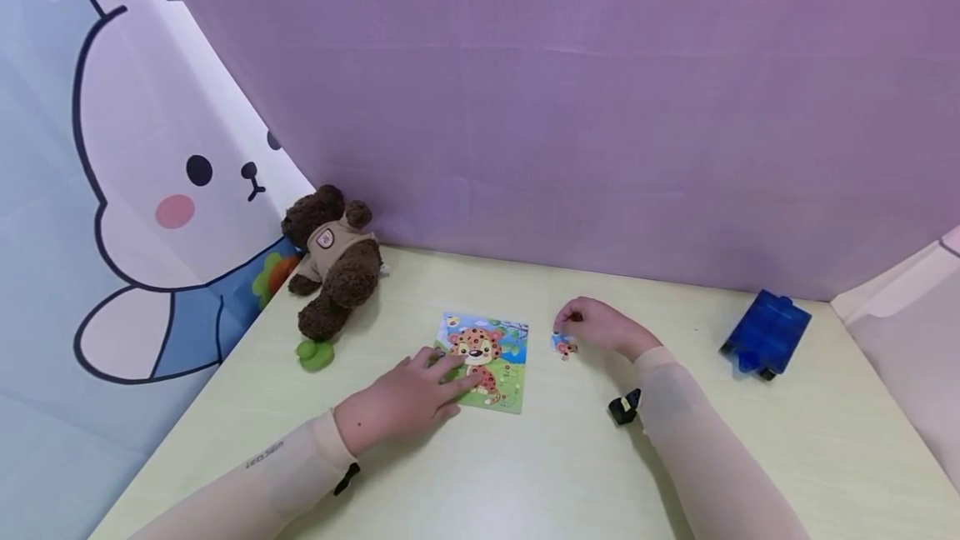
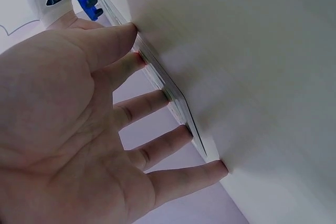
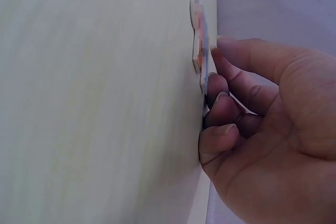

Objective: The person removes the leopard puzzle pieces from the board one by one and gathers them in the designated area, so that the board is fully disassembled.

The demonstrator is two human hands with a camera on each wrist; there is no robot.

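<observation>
A square jigsaw picture (image 1: 510, 386) of a spotted leopard cub lies flat on the table. My left hand (image 1: 408, 398) rests over its left side with fingers spread and fairly straight; in the left wrist view the fingertips stand along the thin puzzle board's (image 2: 176, 95) edge, and the little finger touches the table. Right of the picture, my right hand (image 1: 600, 327) has curled fingers and pinches a small blue and orange jigsaw piece (image 1: 564, 347) at its upper edge. In the right wrist view, thumb and index finger close beside the piece (image 3: 198, 40), low over the tabletop.
A brown teddy bear (image 1: 341, 265) leans at the back left, with a green toy (image 1: 315, 354) by its foot. On the right sits a blue plastic toy (image 1: 767, 333). A black wrist camera (image 1: 624, 407) hangs by my right sleeve. A purple cloth (image 1: 570, 123) backs the table.
</observation>
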